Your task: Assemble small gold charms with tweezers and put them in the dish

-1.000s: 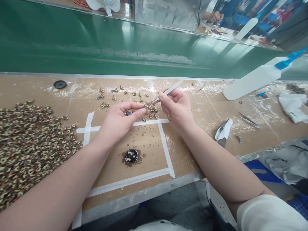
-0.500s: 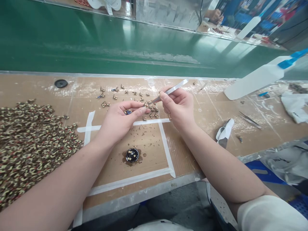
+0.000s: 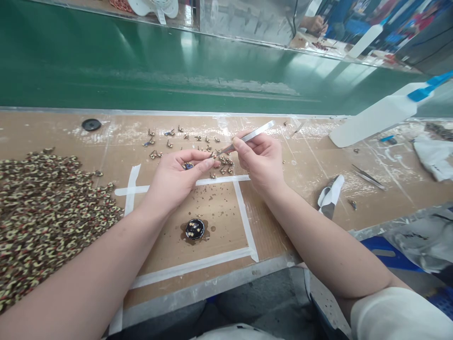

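My left hand (image 3: 177,177) pinches a small metallic part (image 3: 212,155) between thumb and forefinger; another piece with blue on it (image 3: 188,165) shows under its fingers. My right hand (image 3: 262,158) is closed on silver tweezers (image 3: 260,130), whose tips point down-left and meet the small part or lie right beside it. Beneath and behind the fingertips, several similar small parts (image 3: 226,161) lie on the brown cardboard. A round black dish (image 3: 194,229) holding liquid and several small light pieces sits nearer me, inside a white tape outline (image 3: 244,217).
A large pile of small parts (image 3: 53,217) covers the left side. Farther back lies a black disc (image 3: 91,124). To the right are a white squeeze bottle (image 3: 378,115), spare tweezers (image 3: 368,177), a white-and-grey wrapped item (image 3: 331,196) and a white cloth (image 3: 433,156). A green strip (image 3: 141,66) runs behind.
My right hand and the tweezers have shifted slightly left, with the tweezers' back end a little lower. My left hand is nearly still, keeping its pinch.
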Available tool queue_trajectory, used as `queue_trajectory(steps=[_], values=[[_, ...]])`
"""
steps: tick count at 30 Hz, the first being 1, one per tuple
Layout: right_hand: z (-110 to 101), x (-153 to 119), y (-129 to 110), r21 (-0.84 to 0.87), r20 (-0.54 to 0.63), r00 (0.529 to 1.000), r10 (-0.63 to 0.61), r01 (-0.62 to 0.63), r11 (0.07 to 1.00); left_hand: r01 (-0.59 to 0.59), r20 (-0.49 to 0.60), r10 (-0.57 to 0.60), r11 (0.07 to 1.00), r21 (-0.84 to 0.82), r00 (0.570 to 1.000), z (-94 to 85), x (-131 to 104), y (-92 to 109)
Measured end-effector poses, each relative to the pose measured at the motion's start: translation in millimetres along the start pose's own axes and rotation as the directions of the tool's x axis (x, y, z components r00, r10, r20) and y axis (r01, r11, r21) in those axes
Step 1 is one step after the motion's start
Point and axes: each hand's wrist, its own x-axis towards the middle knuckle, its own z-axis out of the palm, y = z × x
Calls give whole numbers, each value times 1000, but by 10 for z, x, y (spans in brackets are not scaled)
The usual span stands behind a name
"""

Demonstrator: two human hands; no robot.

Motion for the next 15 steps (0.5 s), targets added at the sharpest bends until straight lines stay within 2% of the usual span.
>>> queue_trajectory(steps=[9,15], values=[[46,-19,-14,110,-7,1000,1,0,994,-1,-4,1,1000,20,1000,9,-2,17],[65,-22,-29,80,-24,999,25,-23,997,9,-5,-9,1000,5,1000,-5,26,-27]])
